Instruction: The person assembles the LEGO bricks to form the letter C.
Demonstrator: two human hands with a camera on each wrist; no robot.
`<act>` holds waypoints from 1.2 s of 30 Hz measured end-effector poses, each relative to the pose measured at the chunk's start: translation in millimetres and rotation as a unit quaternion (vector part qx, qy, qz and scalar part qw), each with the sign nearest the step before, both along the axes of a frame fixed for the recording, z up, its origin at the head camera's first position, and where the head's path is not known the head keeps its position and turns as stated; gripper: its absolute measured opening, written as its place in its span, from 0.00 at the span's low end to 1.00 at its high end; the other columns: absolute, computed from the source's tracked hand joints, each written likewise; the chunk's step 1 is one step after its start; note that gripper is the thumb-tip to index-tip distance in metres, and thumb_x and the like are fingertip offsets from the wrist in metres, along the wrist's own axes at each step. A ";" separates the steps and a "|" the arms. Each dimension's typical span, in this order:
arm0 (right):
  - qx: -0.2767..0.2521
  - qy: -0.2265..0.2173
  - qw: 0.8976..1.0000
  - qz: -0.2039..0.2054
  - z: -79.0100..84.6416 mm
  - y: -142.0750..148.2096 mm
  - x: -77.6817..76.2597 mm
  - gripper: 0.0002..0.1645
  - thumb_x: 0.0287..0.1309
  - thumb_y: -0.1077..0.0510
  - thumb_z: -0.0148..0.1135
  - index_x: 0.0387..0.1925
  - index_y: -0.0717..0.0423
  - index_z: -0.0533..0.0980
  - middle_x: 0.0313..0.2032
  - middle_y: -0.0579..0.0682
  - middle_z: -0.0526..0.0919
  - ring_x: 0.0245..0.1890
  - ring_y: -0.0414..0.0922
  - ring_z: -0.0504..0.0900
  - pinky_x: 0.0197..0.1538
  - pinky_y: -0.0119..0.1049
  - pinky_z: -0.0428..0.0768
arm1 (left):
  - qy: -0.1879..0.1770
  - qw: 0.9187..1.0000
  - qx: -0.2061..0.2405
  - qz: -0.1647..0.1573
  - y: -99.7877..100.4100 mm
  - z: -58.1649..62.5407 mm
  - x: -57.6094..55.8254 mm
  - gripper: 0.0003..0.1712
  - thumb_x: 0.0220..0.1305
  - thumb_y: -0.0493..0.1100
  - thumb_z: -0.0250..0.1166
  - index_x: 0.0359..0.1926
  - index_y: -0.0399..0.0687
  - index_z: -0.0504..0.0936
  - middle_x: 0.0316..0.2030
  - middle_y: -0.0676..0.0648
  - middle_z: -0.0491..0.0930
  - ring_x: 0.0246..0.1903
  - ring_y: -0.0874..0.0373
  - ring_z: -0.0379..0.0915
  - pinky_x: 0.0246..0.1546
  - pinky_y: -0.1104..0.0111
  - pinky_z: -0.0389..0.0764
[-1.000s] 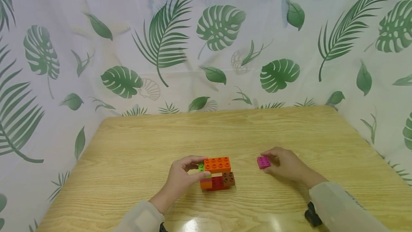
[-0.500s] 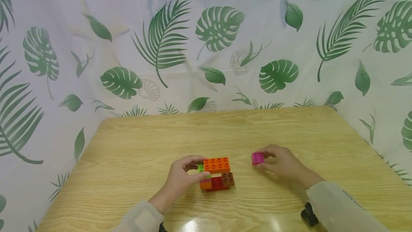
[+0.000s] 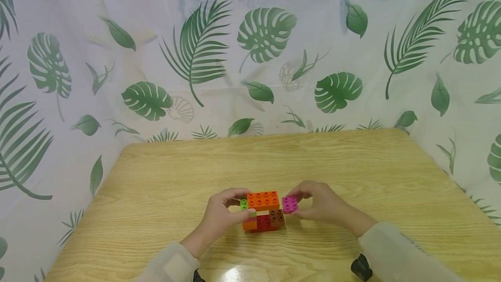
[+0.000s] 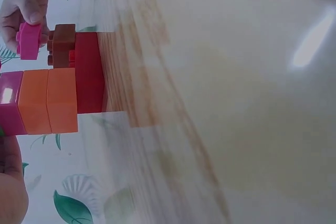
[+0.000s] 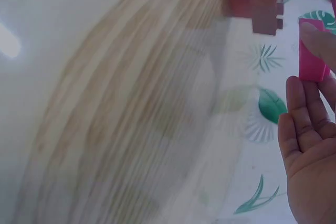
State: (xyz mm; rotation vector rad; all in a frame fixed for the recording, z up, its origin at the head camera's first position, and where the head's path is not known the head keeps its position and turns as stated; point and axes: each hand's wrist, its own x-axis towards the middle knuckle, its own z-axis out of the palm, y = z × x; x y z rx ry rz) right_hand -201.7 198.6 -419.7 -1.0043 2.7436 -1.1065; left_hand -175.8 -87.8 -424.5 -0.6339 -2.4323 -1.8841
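Observation:
A structure of toy building bricks stands on the table. Its base is a red brick point(image 3: 264, 222), with a brown brick point(image 3: 277, 218) on the right end. The left column has orange bricks point(image 4: 62, 101), a magenta brick point(image 4: 11, 98) and a green brick point(image 3: 244, 204). An eight-stud orange brick point(image 3: 263, 201) tops it, bridging out over the gap. My left hand point(image 3: 223, 212) grips the column's upper part between thumb and fingers. Thumb and fingers of my right hand point(image 3: 325, 203) pinch a pink four-stud brick point(image 3: 290, 204), studs up, just right of the structure and higher than the brown brick.
The wooden table point(image 3: 188, 160) stretches out behind and to both sides of the bricks. A white cloth with green leaves point(image 3: 219, 116) hangs along its back and sides. A black device point(image 3: 362, 268) sits at the right wrist.
My right hand has carried the pink brick leftward, from well apart to right beside the structure. The left hand and the structure hold still.

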 end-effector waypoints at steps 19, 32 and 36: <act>0.005 -0.005 1.000 0.020 20.8 -25.2 6.4 0.23 0.44 0.48 0.76 0.42 0.54 0.81 0.35 0.36 0.80 0.37 0.42 0.80 0.45 0.47 0.79 | 0.057 0.996 -0.058 -0.022 0.5 8.6 -2.0 0.20 0.52 0.36 0.73 0.49 0.40 0.83 0.43 0.48 0.80 0.40 0.55 0.76 0.43 0.63 0.80; -0.046 0.015 0.999 0.000 12.4 -25.7 10.3 0.22 0.45 0.53 0.76 0.43 0.56 0.81 0.37 0.41 0.82 0.37 0.43 0.81 0.44 0.49 0.80 | 0.095 0.992 -0.081 -0.035 -1.6 10.6 -6.0 0.19 0.51 0.38 0.74 0.46 0.42 0.85 0.39 0.52 0.81 0.37 0.58 0.76 0.43 0.59 0.80; -0.063 0.007 0.998 -0.017 11.1 -27.4 11.6 0.22 0.44 0.53 0.77 0.42 0.55 0.82 0.36 0.41 0.82 0.36 0.45 0.82 0.44 0.50 0.80 | 0.092 0.991 -0.088 -0.036 -3.2 11.8 -6.0 0.20 0.51 0.38 0.74 0.47 0.43 0.85 0.39 0.53 0.80 0.37 0.59 0.76 0.42 0.62 0.80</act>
